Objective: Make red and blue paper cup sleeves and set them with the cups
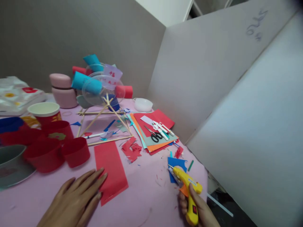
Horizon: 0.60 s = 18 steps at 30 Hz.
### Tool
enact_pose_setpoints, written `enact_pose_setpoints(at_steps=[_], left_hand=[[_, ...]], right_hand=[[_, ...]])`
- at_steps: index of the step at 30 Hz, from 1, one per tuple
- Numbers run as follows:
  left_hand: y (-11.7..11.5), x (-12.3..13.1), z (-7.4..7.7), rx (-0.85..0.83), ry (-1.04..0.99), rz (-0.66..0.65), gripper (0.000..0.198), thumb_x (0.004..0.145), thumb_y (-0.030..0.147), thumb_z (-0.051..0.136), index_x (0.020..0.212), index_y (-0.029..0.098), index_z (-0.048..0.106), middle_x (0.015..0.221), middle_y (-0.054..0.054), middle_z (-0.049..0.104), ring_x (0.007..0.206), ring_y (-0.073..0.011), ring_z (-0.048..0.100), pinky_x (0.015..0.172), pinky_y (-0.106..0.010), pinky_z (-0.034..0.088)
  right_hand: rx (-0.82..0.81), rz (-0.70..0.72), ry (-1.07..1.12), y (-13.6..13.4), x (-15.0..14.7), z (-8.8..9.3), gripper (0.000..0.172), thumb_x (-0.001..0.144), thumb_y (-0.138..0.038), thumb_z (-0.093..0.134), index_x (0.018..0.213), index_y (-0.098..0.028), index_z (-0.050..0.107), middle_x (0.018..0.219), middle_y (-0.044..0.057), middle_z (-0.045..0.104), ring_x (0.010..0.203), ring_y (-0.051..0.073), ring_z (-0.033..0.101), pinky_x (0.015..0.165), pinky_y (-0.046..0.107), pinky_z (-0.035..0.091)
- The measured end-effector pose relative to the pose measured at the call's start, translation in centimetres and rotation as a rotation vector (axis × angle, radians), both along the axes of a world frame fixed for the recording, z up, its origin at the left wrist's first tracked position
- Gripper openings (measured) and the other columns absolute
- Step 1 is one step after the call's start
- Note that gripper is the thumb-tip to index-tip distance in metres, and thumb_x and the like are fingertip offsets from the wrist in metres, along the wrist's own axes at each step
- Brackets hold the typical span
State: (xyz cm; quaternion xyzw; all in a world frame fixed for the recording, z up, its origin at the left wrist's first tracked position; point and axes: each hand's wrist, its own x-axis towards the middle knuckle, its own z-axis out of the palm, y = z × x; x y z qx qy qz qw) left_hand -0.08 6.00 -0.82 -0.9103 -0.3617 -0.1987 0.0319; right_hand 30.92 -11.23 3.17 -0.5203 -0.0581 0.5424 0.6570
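The left hand (73, 201) lies palm down on the desk (144, 195), its fingers (86, 181) stretched out and slightly apart, with their tips on the left edge of a red paper strip (112, 173). The strip lies flat in front of the stick frame (94, 121). The right hand (199, 205) holds a yellow glue gun (187, 178) by its handle, fingers wrapped around the grip; the nozzle points left, over a piece of blue paper (176, 162). Red paper scraps (132, 149) lie just beside the strip, to its right. Farther back, scissors (155, 137) and white pens (162, 127) rest on a stack of coloured paper (163, 116). Red paper rings (75, 154) stand left of the strip. Behind them are a paper cup (44, 110) and a pink flask (63, 94).
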Motion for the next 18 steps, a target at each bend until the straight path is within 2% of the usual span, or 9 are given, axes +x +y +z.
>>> enact_pose_setpoints(at_steps=[3, 6, 9, 12, 15, 18], left_hand=[[0.4, 0.1, -0.4, 0.023, 0.025, -0.013, 0.044, 0.083, 0.045, 0.049, 0.125, 0.033, 0.052, 0.131, -0.003, 0.055, 0.117, -0.0327, 0.052, 0.092, -0.05, 0.037], [0.5, 0.0, -0.4, 0.048, 0.044, -0.005, 0.039, 0.085, 0.041, 0.047, 0.122, 0.033, 0.055, 0.13, -0.002, 0.055, 0.117, -0.0308, 0.052, 0.091, -0.049, 0.04], [0.5, -0.2, -0.3, 0.046, 0.039, -0.006, 0.039, 0.085, 0.041, 0.047, 0.122, 0.033, 0.056, 0.13, -0.002, 0.056, 0.117, -0.0308, 0.052, 0.091, -0.048, 0.041], [0.6, -0.1, -0.3, 0.028, 0.022, -0.003, 0.04, 0.085, 0.04, 0.047, 0.123, 0.032, 0.056, 0.13, -0.003, 0.056, 0.118, -0.0317, 0.052, 0.091, -0.049, 0.041], [0.5, 0.0, -0.1, 0.015, -0.004, 0.0, 0.04, 0.084, 0.043, 0.049, 0.122, 0.032, 0.057, 0.129, -0.004, 0.057, 0.117, -0.0319, 0.052, 0.092, -0.049, 0.04], [0.3, 0.1, 0.1, 0.011, -0.001, 0.001, 0.044, 0.083, 0.047, 0.049, 0.123, 0.03, 0.056, 0.129, -0.005, 0.057, 0.117, -0.0314, 0.053, 0.093, -0.048, 0.039]], right_hand=[[0.067, -0.129, 0.07, 0.1, 1.3, 0.9, 0.031, 0.066, -0.039, 0.077, 0.067, -0.011, 0.061, 0.05, -0.001, 0.062, 0.039, 0.005, 0.054, 0.038, 0.012, 0.044], [0.003, -0.198, 0.104, 0.7, 1.9, 1.2, 0.025, 0.075, -0.035, 0.07, 0.072, -0.012, 0.06, 0.049, 0.0, 0.062, 0.037, 0.007, 0.055, 0.037, 0.013, 0.046], [-0.063, -0.197, 0.092, 1.0, 2.1, 1.2, 0.026, 0.082, -0.032, 0.062, 0.07, -0.01, 0.058, 0.049, 0.003, 0.064, 0.036, 0.008, 0.058, 0.035, 0.014, 0.048], [-0.082, -0.201, 0.047, 1.0, 2.2, 1.3, 0.023, 0.084, -0.029, 0.06, 0.074, -0.008, 0.06, 0.054, 0.006, 0.067, 0.041, 0.01, 0.062, 0.041, 0.016, 0.052], [-0.097, -0.189, 0.0, 0.9, 2.6, 1.9, 0.018, 0.081, -0.025, 0.063, 0.075, -0.008, 0.061, 0.057, 0.006, 0.068, 0.046, 0.012, 0.064, 0.047, 0.019, 0.054], [-0.104, -0.151, -0.042, 0.7, 3.1, 2.6, 0.016, 0.073, -0.023, 0.07, 0.076, -0.009, 0.063, 0.057, 0.005, 0.068, 0.044, 0.013, 0.063, 0.044, 0.02, 0.051]])
